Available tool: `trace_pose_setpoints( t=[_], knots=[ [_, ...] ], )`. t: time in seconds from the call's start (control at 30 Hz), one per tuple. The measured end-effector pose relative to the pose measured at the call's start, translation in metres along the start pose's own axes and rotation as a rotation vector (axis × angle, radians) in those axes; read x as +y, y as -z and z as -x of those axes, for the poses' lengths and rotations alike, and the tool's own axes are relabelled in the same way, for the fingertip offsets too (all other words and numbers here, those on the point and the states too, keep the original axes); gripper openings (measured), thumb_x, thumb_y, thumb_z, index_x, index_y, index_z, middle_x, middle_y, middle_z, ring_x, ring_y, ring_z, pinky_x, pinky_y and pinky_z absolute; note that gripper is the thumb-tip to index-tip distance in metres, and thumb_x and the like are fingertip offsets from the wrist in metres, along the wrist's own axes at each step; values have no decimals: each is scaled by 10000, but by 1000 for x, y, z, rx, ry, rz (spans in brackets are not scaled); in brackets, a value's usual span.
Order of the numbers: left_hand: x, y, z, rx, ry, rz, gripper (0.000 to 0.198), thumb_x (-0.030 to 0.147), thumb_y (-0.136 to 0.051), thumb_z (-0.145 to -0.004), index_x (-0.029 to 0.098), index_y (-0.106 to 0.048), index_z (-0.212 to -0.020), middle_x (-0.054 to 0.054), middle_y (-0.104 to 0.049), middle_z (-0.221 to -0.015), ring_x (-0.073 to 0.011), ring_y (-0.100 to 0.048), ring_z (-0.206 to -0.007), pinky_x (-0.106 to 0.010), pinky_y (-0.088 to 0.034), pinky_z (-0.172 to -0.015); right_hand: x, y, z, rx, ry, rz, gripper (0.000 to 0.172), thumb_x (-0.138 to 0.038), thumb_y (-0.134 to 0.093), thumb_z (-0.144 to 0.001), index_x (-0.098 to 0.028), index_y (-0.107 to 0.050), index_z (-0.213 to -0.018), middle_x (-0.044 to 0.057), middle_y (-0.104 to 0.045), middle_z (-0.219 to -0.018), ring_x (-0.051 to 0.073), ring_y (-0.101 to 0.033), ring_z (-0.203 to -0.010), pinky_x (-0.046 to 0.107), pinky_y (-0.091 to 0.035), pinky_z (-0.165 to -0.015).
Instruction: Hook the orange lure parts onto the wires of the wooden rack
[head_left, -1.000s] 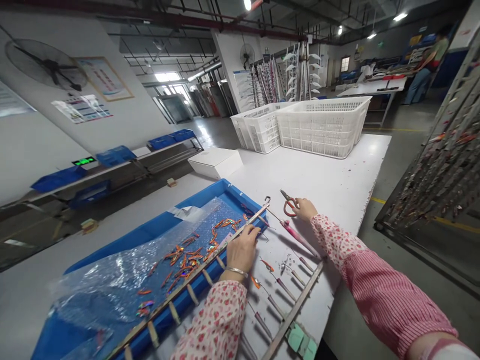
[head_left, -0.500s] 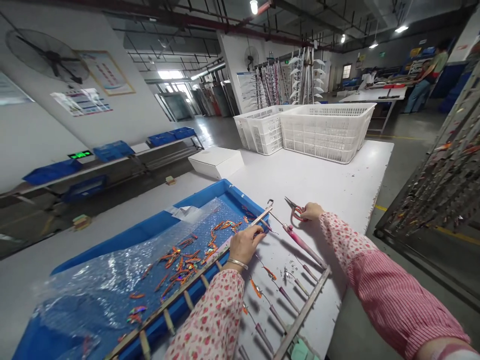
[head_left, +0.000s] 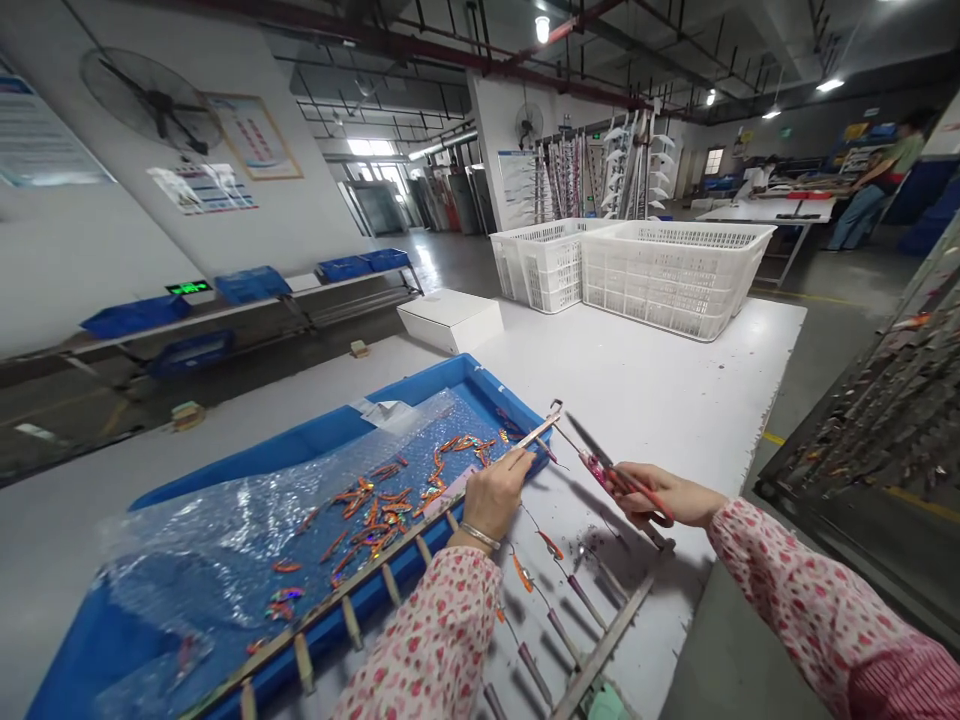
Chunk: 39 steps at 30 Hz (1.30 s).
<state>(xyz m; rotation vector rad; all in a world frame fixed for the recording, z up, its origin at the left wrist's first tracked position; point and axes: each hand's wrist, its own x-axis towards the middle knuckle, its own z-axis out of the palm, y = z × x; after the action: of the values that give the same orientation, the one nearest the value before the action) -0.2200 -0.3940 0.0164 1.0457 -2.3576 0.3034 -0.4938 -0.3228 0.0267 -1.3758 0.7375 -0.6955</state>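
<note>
My left hand (head_left: 495, 497) is closed round the upper end of a wooden rack (head_left: 367, 574), which has short pegs along it and leans over a blue tray (head_left: 296, 450). My right hand (head_left: 651, 492) grips red-handled scissors (head_left: 634, 482) with the blades pointing up and left, beside the rack's pink-stained end bar (head_left: 592, 465). Small orange fish-shaped pieces (head_left: 379, 505) lie on bubble wrap (head_left: 240, 530) in the tray. More orange pieces (head_left: 523, 572) hang on thin wires from pegs at the rack's right side.
White plastic baskets (head_left: 667, 285) stand at the back of the white table (head_left: 592, 370), with a white box (head_left: 451, 320) to their left. A metal rack (head_left: 862, 400) full of hanging parts is at the right. Blue bins (head_left: 251, 285) line a far shelf. A person (head_left: 874, 190) stands far back.
My right hand has moved nearer the rack and turned the scissors, with the blades now close to its end bar. My left hand keeps its hold. The whole view has shifted slightly.
</note>
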Motion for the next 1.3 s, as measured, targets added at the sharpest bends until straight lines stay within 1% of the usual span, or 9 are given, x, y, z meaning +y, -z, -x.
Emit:
trace_pose_setpoints(
  t=[0.1,0.2,0.3,0.5,0.6,0.8,0.93,1.07,1.3],
  knots=[
    [-3,3,0,19,-1,-10,313,97,-424,-839,209,-583,-1084,-51,-655,-1063,-161,-626,-912,-241,-497,-704,-2,-4,-6,21,11,152,356,-432,-595,-780,-167,-444,-963,-38,-390,-715,70,-332,-582,192,-300,-512],
    [-6,5,1,13,-12,30,303,79,-425,-825,218,-602,-1028,-30,-658,-1068,-153,-624,-942,-234,-507,-714,-9,-1,-12,24,16,376,355,-465,-556,-801,-161,-458,-958,-26,-390,-741,86,-331,-631,209,-325,-561],
    [-9,6,6,38,5,109,297,74,-428,-815,220,-612,-996,-13,-655,-1082,-142,-614,-980,-244,-509,-786,-17,1,-18,-22,0,481,376,-505,-511,-817,-145,-474,-921,-23,-384,-729,87,-335,-626,211,-329,-556],
    [-13,8,10,8,66,221,329,62,-404,-806,219,-636,-979,-13,-650,-1094,-140,-604,-1006,-263,-496,-852,-10,-2,-32,-135,-91,377,399,-546,-494,-812,-152,-439,-838,-29,-407,-687,79,-412,-560,195,-345,-483],
    [-13,9,10,-13,101,266,327,73,-394,-814,222,-643,-964,-14,-653,-1085,-144,-599,-1013,-274,-487,-872,-6,-5,-39,-140,-98,360,400,-551,-496,-811,-156,-428,-799,-36,-410,-660,76,-433,-542,190,-349,-470],
    [-15,11,10,-46,137,363,280,105,-403,-836,222,-641,-926,-11,-669,-1035,-144,-599,-1001,-268,-478,-851,-3,-9,-49,-195,-68,223,390,-520,-515,-817,-141,-464,-896,-51,-416,-618,63,-420,-490,181,-324,-434],
    [-15,12,11,-63,146,390,267,129,-397,-851,221,-642,-901,-14,-672,-1007,-143,-608,-964,-262,-479,-805,0,-10,-55,-193,-66,202,386,-514,-512,-822,-133,-466,-859,-52,-440,-573,50,-388,-424,172,-268,-380],
    [-15,13,11,-79,173,407,272,116,-398,-841,220,-646,-881,-12,-659,-1060,-148,-605,-977,-273,-477,-824,2,-11,-59,-187,-60,217,376,-506,-515,-823,-136,-456,-804,-53,-435,-555,51,-396,-425,170,-275,-380],
    [-15,15,10,-102,194,459,261,145,-400,-848,217,-650,-863,-23,-666,-1044,-154,-613,-960,-279,-480,-832,4,-9,-62,-206,-50,233,419,-519,-509,-823,-129,-485,-973,-48,-428,-621,60,-420,-503,178,-313,-443]
  ],
)
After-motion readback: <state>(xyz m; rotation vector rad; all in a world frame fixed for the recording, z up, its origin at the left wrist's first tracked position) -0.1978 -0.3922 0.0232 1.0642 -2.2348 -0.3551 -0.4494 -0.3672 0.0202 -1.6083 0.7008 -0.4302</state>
